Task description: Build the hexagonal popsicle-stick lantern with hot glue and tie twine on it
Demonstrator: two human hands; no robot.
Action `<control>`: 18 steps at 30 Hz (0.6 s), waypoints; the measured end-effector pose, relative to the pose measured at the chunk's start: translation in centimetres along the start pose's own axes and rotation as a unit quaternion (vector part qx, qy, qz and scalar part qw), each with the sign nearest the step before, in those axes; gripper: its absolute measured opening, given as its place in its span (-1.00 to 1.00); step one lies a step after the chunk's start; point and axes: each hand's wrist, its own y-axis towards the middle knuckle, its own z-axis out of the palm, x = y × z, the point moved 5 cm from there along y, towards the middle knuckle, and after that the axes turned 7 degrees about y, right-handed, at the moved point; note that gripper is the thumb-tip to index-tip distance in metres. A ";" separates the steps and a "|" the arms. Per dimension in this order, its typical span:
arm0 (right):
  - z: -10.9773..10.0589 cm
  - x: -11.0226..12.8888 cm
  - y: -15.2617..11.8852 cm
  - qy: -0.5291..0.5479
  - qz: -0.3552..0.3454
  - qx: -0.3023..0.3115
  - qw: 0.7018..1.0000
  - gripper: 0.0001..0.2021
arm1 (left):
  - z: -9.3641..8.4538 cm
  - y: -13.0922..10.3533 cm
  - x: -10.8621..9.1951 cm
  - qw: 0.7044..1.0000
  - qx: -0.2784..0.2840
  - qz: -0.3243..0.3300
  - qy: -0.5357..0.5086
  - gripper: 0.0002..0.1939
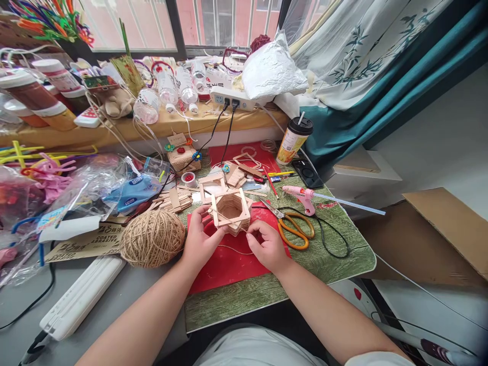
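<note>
A hollow, many-sided box of stacked craft sticks [244,217] is held above a red sheet [217,272]. My left hand [200,239] grips its left side, with the thumb along the front. My right hand [269,246] is at the box's lower right, thumb and fingertips closed in a pinch on a thin strand of twine [237,251]. Part of that strand curves across the red sheet below the box. A large ball of jute twine [152,239] rests just left of my left hand. Orange-handled scissors [295,229] lie right of my right hand.
A pink glue gun [301,197] with its cord lies at the right, near a drink cup [294,141] and a phone [307,174]. Loose craft sticks [173,200] and a smaller stick box [183,158] sit behind. A power strip [82,300] lies at left.
</note>
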 end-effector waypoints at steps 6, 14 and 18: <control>0.3 -1.0 0.2 0.017 0.046 -0.010 0.999 -0.93 | 0.1 0.1 0.1 1.000 0.002 0.004 -0.008 -0.32; 0.6 -1.8 0.4 0.048 0.075 -0.006 0.996 -0.91 | 0.0 0.2 0.1 1.000 -0.006 -0.017 -0.023 -0.33; 0.8 -1.7 0.4 0.050 0.071 0.001 0.996 -0.89 | -0.2 0.3 0.2 0.999 -0.012 -0.025 -0.024 -0.36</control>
